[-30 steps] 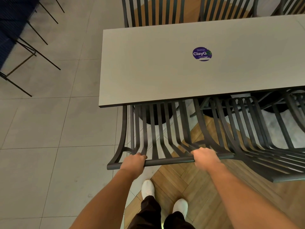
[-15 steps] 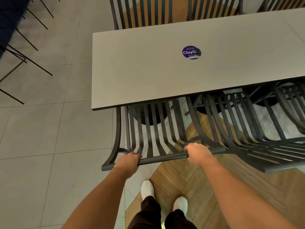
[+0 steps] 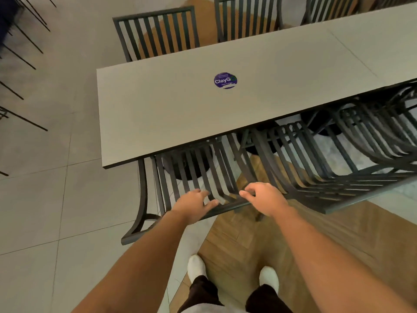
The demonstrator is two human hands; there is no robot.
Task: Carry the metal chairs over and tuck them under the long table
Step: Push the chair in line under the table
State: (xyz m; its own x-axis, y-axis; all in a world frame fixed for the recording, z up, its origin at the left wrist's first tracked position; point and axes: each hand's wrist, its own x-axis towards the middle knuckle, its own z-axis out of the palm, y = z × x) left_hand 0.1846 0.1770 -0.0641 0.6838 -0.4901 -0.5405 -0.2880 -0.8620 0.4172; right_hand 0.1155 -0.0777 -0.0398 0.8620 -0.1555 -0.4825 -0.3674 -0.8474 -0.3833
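Note:
A dark metal slatted chair [image 3: 187, 177] stands at the left end of the long grey table [image 3: 171, 109], its seat under the tabletop and its backrest leaning toward me. My left hand [image 3: 194, 205] hovers over the backrest's top rail with fingers spread, barely touching it. My right hand [image 3: 262, 199] is just above the same rail, fingers loosely curled and holding nothing. A second metal chair [image 3: 316, 175] sits tucked to the right, its back beside my right hand.
More slatted chairs [image 3: 158, 32] line the table's far side. A round purple sticker [image 3: 225, 80] lies on the tabletop. Thin black furniture legs [image 3: 20, 53] stand at the far left. My white shoes [image 3: 197, 266] are on the tile and wood floor.
Both hands have let go of the chair's top rail and lifted off it, fingers opening. The view has shifted, showing more of the far chairs.

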